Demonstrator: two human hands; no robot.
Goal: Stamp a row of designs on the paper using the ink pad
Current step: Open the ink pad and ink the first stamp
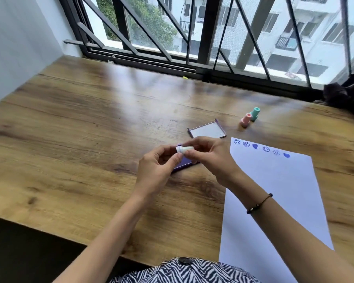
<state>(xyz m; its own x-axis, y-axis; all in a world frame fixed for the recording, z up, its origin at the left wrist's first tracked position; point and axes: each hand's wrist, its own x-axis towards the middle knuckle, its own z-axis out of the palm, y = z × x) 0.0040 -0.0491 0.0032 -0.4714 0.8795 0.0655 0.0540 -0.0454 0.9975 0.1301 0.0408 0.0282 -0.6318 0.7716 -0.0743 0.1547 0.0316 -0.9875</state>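
Note:
A small white stamp lies sideways between both hands, above the purple ink pad. My left hand pinches its wide stamping end and my right hand grips the handle end. The pad is mostly hidden under my fingers. The white paper lies to the right, with a row of several blue prints along its far edge: smiley circles and solid hearts.
The ink pad's lid lies open-side up just beyond my hands. A pink stamp and a teal stamp stand behind the paper. The wooden table runs to a barred window. A dark bag sits far right.

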